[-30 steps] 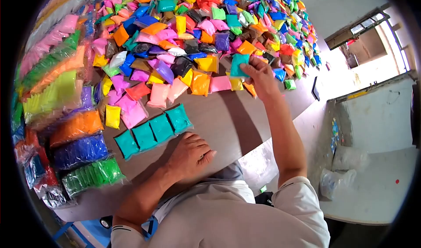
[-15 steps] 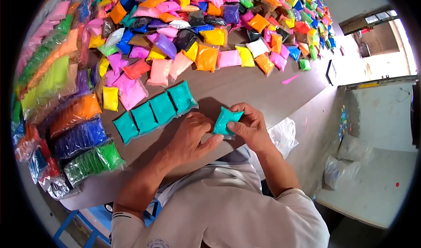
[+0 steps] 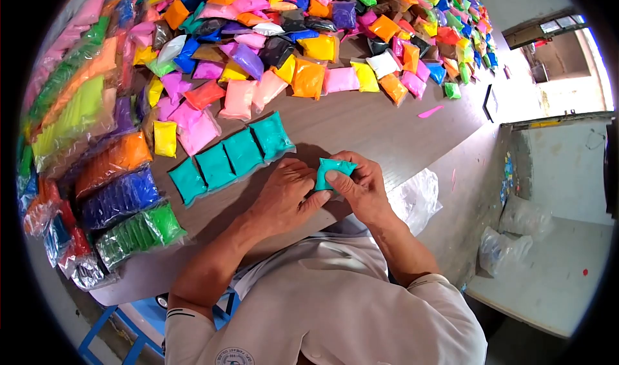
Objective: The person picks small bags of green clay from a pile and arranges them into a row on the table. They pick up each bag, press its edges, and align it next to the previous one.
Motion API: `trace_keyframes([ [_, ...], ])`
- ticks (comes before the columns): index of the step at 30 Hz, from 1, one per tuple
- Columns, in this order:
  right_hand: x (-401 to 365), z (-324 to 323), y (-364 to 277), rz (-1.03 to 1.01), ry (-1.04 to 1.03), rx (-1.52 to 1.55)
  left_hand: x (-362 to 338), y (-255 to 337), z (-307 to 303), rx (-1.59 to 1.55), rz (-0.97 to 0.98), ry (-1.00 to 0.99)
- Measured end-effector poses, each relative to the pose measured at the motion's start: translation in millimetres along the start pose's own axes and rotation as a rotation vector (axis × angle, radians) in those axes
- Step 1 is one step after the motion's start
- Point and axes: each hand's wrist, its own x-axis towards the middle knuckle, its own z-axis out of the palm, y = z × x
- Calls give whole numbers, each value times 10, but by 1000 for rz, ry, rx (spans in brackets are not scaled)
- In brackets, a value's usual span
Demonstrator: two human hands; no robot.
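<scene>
I see a brown table (image 3: 361,126). Four teal packets (image 3: 232,155) lie side by side in a slanted row near its front. A heap (image 3: 309,23) of many-coloured packets covers the far end. An orange bundle (image 3: 113,165), a blue bundle (image 3: 119,197) and a green bundle (image 3: 138,229) line the left edge. A pink strip (image 3: 430,111) lies alone at right.

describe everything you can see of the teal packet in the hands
The teal packet is a small, soft pouch, teal filling in what looks like clear film, crumpled. Both hands pinch it over the table: left hand at its left edge, right hand with the thumb across its front. It is apart from the row of four teal packets.
</scene>
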Motion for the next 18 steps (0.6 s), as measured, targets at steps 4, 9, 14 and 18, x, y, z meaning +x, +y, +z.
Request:
trace_keyframes([
  [4, 7, -22, 6, 3, 3, -32, -24, -57, 4, -25, -52, -79],
  [9, 31, -63, -36, 9, -58, -113, -26, -54, 22, -17, -32, -46],
  [14, 44, -109, -51, 66, -86, -109, -35, -78, 44, 4, -8, -21],
  [18, 32, -103, -72, 82, -79, -21, -14, -60, 44, -14, -1, 11],
])
